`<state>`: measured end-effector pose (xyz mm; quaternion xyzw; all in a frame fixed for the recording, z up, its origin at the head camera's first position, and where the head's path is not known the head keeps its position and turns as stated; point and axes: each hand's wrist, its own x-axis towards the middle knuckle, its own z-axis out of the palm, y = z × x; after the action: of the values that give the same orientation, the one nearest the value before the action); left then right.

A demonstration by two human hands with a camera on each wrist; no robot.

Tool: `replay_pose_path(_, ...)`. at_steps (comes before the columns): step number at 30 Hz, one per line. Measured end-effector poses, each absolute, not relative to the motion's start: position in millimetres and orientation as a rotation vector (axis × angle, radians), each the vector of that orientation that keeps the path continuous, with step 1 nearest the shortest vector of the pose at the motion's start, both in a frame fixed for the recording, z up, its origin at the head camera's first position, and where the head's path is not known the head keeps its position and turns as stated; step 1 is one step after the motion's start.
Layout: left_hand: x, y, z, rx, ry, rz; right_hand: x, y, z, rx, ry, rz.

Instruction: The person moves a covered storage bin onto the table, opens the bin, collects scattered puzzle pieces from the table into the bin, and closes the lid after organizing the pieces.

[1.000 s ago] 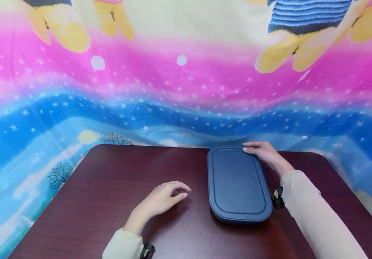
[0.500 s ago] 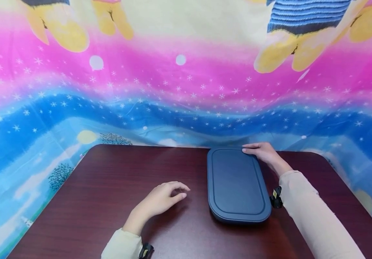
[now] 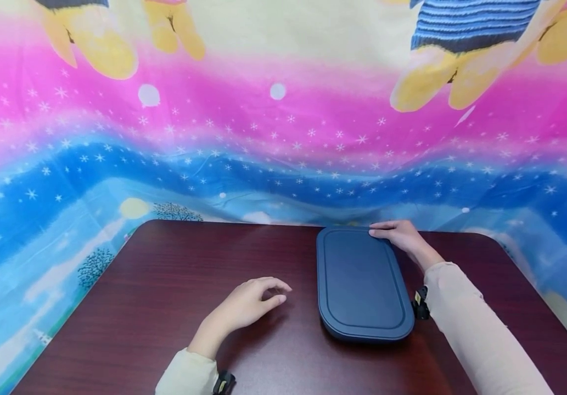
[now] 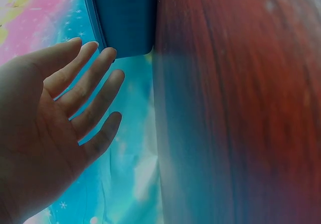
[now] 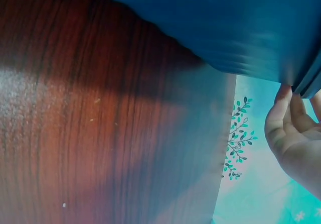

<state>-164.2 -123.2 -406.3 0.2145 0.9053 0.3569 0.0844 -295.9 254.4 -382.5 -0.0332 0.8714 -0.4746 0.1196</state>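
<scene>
A dark blue-grey rectangular lidded box (image 3: 364, 280) lies lengthwise on the table, right of the middle, with its lid on. At its far right corner, my right hand (image 3: 404, 237) grips the lid's rim. The right wrist view shows the fingertips (image 5: 285, 91) curled against the rim from below, beside the box's side wall. My left hand (image 3: 251, 299) hovers over the table left of the box, touching nothing. In the left wrist view its fingers (image 4: 90, 83) are spread and loosely bent, with the box behind them. The box's contents are hidden.
The dark red-brown wooden table (image 3: 174, 296) has rounded far corners. A colourful printed cloth (image 3: 243, 126) hangs right behind its far edge. Small black cameras sit at both wrists, the right wrist camera (image 3: 421, 303) close to the box's right side.
My right hand and the far end of the lid sit very slightly lower than a second ago. My left hand stays in place.
</scene>
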Motion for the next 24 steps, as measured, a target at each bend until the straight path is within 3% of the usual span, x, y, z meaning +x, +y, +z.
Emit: replay_pose_path(24,-161,-110,-406,0.725,2.780,1.063,-296,255,-385,-0.109,2.554,-1.394)
